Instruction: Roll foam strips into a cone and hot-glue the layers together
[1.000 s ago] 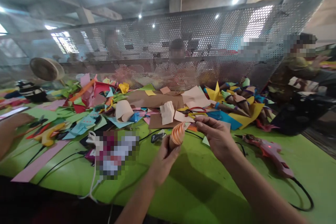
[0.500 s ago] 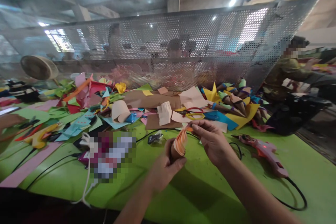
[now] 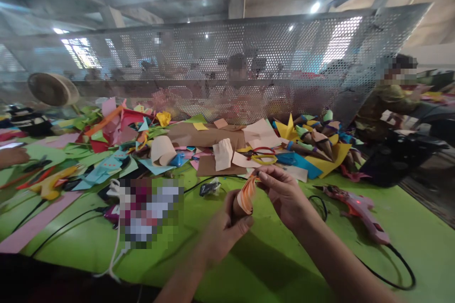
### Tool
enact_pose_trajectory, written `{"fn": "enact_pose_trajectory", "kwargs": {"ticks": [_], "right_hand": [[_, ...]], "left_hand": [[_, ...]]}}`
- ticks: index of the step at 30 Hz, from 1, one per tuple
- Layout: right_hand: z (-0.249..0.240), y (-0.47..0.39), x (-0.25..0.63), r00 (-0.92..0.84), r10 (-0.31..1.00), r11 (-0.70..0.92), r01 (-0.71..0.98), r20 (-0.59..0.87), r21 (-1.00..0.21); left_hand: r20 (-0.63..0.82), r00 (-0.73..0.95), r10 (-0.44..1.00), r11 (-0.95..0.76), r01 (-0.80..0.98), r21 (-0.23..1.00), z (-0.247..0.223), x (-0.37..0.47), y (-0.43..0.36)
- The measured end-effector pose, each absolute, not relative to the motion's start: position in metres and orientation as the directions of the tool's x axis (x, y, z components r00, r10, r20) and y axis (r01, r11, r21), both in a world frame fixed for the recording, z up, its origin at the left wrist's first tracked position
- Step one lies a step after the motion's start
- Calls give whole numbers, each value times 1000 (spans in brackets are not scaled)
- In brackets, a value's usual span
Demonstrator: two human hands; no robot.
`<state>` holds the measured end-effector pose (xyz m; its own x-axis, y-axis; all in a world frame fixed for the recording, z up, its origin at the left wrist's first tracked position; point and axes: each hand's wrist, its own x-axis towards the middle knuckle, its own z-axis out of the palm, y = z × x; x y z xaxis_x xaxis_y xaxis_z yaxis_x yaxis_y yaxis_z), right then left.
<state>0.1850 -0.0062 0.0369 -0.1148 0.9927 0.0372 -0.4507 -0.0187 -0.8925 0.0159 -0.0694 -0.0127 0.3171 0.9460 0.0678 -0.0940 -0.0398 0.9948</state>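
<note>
Above the green table, my left hand [image 3: 231,227] is wrapped round the brown lower part of a small paper roll. Orange and cream folded paper [image 3: 246,198] shows at its upper side, narrowing to a twisted tip. My right hand [image 3: 280,194] pinches that tip between thumb and fingers. A pink glue gun [image 3: 359,210] with a lit red light lies to the right of my hands, its nozzle pointing left. Left of them lies a small dark object in clear wrap [image 3: 210,187]. My fingers hide part of the roll.
Paper scraps [image 3: 110,128] in many colours are heaped along the back. Brown paper cones [image 3: 316,139] pile at the back right, near red-and-yellow-handled scissors [image 3: 263,154]. A yellow glue gun [image 3: 53,184] lies left. Behind stands a perforated metal screen [image 3: 227,66]; a person [image 3: 387,99] sits at right.
Both hands stay at the paper roll, with the right hand slightly lower. The view has shifted a little. Nothing has been let go.
</note>
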Motion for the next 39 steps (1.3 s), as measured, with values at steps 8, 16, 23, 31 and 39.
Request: {"fn": "enact_pose_trajectory", "kwargs": {"ticks": [8, 16, 23, 31, 39], "right_hand": [[31, -6, 184, -147, 989, -52, -476, 21, -878], [34, -8, 184, -126, 991, -4, -422, 54, -906], [38, -7, 186, -76, 989, 101, -293, 128, -951], [34, -5, 191, -91, 966, 233, -109, 243, -966], [32, -2, 192, -98, 958, 265, -54, 269, -963]], "left_hand": [[38, 314, 949, -34, -19, 999, -7, 15, -71], [104, 317, 943, -97, -39, 995, -11, 16, -69], [90, 312, 946, -97, 6, 995, -10, 16, -69], [102, 276, 956, -125, 65, 990, -17, 17, -68], [99, 288, 952, -128, 82, 988, -13, 16, -69]]}}
